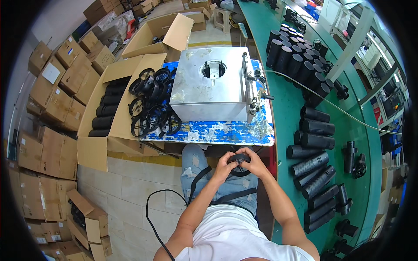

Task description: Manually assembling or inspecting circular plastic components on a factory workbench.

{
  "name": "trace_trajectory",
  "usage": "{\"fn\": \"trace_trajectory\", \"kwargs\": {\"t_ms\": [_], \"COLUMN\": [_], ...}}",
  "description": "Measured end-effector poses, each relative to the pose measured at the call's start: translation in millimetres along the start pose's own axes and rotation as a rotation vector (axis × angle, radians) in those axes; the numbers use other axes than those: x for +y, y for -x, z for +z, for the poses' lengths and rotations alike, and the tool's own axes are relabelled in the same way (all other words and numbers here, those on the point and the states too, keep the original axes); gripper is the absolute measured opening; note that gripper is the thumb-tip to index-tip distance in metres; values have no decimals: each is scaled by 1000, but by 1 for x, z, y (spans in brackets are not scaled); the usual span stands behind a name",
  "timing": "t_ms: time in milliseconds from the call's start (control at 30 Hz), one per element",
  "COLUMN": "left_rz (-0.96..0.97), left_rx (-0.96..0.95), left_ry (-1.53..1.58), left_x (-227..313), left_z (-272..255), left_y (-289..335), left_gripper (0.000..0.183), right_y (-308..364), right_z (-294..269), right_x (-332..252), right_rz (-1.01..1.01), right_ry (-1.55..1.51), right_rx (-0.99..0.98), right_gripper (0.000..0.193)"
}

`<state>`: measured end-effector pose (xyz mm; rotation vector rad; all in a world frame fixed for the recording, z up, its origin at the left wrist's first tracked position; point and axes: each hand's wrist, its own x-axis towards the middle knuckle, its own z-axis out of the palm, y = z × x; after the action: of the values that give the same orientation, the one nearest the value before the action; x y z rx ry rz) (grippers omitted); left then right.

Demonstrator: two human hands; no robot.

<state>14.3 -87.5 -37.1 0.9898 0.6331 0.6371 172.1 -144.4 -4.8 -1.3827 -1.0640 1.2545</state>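
Above my lap, both hands grip a black plastic ring (239, 171) with what look like spokes across it. My left hand (224, 167) holds its left side and my right hand (254, 163) its right side, with the thumbs near its middle. Just beyond stands a worn table (204, 137) with chipped blue and white paint. On it sits a silver metal box machine (209, 89) with a round opening in its top and fittings along its right side. Similar black rings (152, 117) are heaped left of the machine.
An open carton (96, 119) of black cylinders stands left of the table. On the right, a green bench (278, 191) bears standing and lying black cylinders (320, 128). A pale hose (331, 106) crosses the bench; a black cable (148, 209) hangs at my left. Cartons (54, 152) line the wall.
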Motion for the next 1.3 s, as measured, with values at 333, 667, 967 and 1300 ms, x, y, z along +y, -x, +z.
{"fn": "trace_trajectory", "kwargs": {"t_ms": [333, 667, 967, 1300], "left_rz": [4, 16, 12, 13], "left_rx": [20, -1, -11, -10], "left_ry": [17, 21, 19, 30], "left_x": [-5, 2, 5, -4], "left_z": [-5, 0, 1, -2], "left_y": [0, 1, 3, 1], "left_gripper": [27, 30, 25, 26], "right_y": [2, 0, 0, 0], "right_z": [-1, -4, -2, -1], "right_x": [-11, -3, -4, -1], "right_rz": [-24, -38, -29, -30], "right_ry": [46, 84, 76, 49], "right_rx": [-66, -52, -49, -4], "right_gripper": [44, 45, 42, 41]}}
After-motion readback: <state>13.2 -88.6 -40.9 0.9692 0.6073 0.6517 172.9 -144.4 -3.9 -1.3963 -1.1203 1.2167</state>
